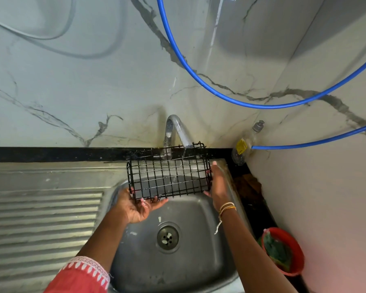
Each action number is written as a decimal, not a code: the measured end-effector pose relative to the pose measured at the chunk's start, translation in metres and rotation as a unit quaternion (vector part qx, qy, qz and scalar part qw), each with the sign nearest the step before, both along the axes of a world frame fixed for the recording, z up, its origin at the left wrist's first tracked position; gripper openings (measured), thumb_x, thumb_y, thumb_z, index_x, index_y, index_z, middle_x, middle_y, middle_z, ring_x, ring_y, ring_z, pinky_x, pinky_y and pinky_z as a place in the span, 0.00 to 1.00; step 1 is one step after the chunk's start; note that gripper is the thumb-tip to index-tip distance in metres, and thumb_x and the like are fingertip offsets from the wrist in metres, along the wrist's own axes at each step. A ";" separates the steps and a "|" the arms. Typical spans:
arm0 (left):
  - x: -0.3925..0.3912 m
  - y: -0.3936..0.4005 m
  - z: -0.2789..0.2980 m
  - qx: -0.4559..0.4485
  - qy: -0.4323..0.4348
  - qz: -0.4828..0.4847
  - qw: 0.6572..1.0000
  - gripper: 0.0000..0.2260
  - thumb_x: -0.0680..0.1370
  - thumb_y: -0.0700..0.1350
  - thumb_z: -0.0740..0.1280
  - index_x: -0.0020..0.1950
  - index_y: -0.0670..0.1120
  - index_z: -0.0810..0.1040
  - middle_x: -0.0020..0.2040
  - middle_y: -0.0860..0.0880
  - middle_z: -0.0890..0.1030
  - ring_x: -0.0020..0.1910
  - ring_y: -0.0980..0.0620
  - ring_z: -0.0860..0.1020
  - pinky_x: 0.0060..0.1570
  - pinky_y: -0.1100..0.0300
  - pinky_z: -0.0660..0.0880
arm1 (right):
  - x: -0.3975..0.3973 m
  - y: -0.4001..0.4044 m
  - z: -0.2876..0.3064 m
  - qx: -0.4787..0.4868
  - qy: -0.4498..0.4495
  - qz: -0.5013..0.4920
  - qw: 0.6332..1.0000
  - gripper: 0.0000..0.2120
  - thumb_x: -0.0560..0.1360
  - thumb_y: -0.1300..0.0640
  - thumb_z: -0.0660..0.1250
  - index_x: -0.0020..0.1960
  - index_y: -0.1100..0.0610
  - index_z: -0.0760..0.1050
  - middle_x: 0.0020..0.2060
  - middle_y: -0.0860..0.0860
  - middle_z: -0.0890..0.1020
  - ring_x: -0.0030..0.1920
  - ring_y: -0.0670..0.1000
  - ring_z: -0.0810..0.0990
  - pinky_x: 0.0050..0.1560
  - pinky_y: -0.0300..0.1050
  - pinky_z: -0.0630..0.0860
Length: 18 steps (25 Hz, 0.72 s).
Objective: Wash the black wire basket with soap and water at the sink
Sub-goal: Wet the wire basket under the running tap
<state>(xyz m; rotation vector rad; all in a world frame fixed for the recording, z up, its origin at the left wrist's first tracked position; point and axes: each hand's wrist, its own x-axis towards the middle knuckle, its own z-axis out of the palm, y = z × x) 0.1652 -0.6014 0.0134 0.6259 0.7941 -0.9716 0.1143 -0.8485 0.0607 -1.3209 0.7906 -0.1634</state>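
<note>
A black wire basket is held up over the steel sink, right under the spout of the metal tap. A thin stream of water runs from the spout through the basket's mesh. My left hand is under the basket's lower left corner, palm up, with its fingers hooked on the bottom wires. My right hand grips the basket's right end, thumb at the lower corner and fingers up along the side.
A ribbed steel draining board lies left of the basin. A clear bottle with a yellow label stands in the back right corner. A red bowl holding a green scrub pad sits on the dark counter at right. Blue hoses hang along the wall.
</note>
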 end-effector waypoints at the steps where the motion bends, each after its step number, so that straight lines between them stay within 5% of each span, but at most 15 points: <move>1: 0.002 0.000 -0.002 0.011 -0.011 -0.007 1.000 0.42 0.72 0.71 0.52 0.66 0.35 0.67 0.58 0.29 0.77 0.23 0.51 0.72 0.21 0.67 0.70 | 0.001 -0.001 -0.001 -0.011 0.001 -0.002 1.000 0.17 0.77 0.37 0.57 0.54 0.47 0.75 0.60 0.54 0.74 0.66 0.59 0.70 0.63 0.60 0.69; 3: 0.002 0.000 0.000 0.073 -0.039 -0.018 0.996 0.38 0.76 0.67 0.49 0.59 0.32 0.73 0.49 0.30 0.81 0.27 0.47 0.76 0.26 0.62 0.74 | 0.005 -0.007 -0.008 -0.002 -0.004 -0.026 1.000 0.29 0.72 0.32 0.57 0.57 0.55 0.76 0.59 0.56 0.77 0.64 0.60 0.72 0.54 0.53 0.71; 5: 0.004 0.001 -0.007 0.122 -0.037 0.001 0.992 0.36 0.77 0.67 0.49 0.55 0.33 0.73 0.51 0.33 0.79 0.36 0.43 0.77 0.34 0.53 0.77 | 0.004 -0.011 -0.015 0.019 -0.023 -0.048 0.998 0.27 0.74 0.33 0.56 0.53 0.55 0.76 0.58 0.56 0.77 0.59 0.58 0.74 0.49 0.50 0.72; 7: 0.005 0.001 -0.005 0.132 -0.035 0.010 0.991 0.30 0.78 0.64 0.50 0.52 0.38 0.74 0.55 0.36 0.77 0.43 0.42 0.75 0.41 0.47 0.75 | 0.002 -0.011 -0.025 0.035 -0.042 -0.047 0.997 0.23 0.75 0.34 0.56 0.52 0.52 0.77 0.60 0.54 0.78 0.60 0.55 0.74 0.59 0.55 0.70; 11: 0.010 0.000 0.005 0.140 -0.063 -0.069 0.986 0.13 0.80 0.49 0.55 0.51 0.42 0.74 0.51 0.38 0.77 0.51 0.40 0.74 0.56 0.29 0.68 | -0.002 -0.014 -0.043 0.135 -0.067 -0.011 0.989 0.37 0.63 0.27 0.67 0.63 0.50 0.77 0.63 0.52 0.78 0.65 0.57 0.74 0.69 0.63 0.64; 14: 0.014 0.003 0.009 0.126 -0.134 -0.100 0.978 0.08 0.78 0.35 0.57 0.50 0.44 0.74 0.58 0.39 0.77 0.59 0.37 0.75 0.55 0.26 0.68 | -0.007 -0.027 -0.045 0.248 -0.030 0.061 0.966 0.40 0.63 0.27 0.66 0.67 0.51 0.74 0.64 0.55 0.75 0.62 0.63 0.74 0.62 0.68 0.65; 18: 0.031 0.008 0.005 0.129 -0.304 -0.044 0.943 0.15 0.78 0.34 0.63 0.61 0.49 0.77 0.65 0.47 0.77 0.64 0.39 0.73 0.48 0.33 0.76 | -0.016 -0.045 -0.027 0.298 0.066 0.171 0.937 0.34 0.66 0.27 0.60 0.57 0.52 0.79 0.64 0.64 0.73 0.62 0.68 0.72 0.61 0.72 0.63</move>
